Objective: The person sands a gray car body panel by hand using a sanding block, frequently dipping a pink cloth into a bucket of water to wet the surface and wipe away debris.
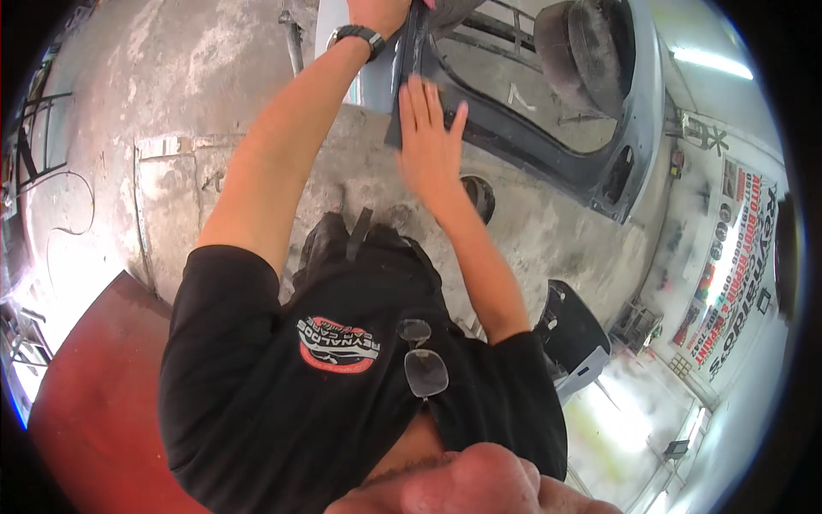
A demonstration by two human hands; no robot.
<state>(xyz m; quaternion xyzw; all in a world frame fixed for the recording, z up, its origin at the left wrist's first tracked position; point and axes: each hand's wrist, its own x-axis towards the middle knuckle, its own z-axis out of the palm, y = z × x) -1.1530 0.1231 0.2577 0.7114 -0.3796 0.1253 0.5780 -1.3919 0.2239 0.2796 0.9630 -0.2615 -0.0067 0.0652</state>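
A grey car door panel [505,141] with an open window frame stretches across the top right. My right hand [431,141] lies flat along its dark near edge, fingers stretched out and slightly blurred. Higher up, my left hand [379,12] reaches to the same edge of the panel. The top of the picture cuts it off, so its fingers are mostly hidden. A dark watch [360,38] sits on my left wrist.
Past the panel, dark tyres [591,51] and a metal frame [492,38] stand on the stained concrete floor [180,94]. A red panel [103,403] is at lower left. Another loose dark part [569,330] stands to my right, near a wall with a printed banner [728,265].
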